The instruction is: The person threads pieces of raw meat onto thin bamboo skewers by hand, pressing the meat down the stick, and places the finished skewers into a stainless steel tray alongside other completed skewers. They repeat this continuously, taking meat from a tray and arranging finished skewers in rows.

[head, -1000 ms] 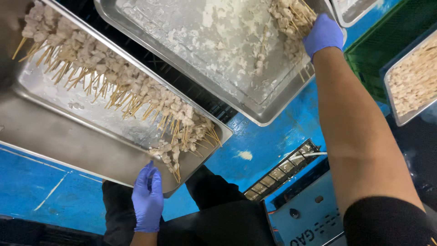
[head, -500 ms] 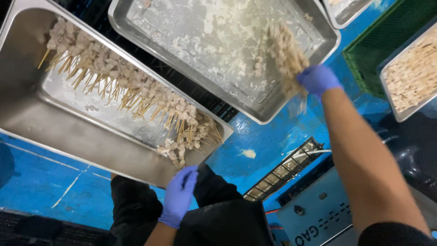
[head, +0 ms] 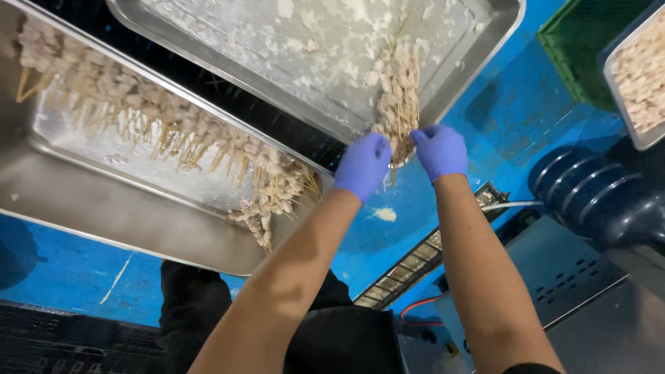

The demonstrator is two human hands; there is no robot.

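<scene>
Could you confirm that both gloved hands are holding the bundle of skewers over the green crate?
Not quite: the head view shows the left hand and right hand holding the bundle of skewers over the metal tray, while the green crate stands off to the side.

Skewer bundle between gloved hands

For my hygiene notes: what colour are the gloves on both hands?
Blue-violet on the left hand and right hand, seen in the head view.

Both hands, left hand and right hand, wear thin blue-purple disposable gloves. Forearms are bare. Dark clothing below.
</scene>
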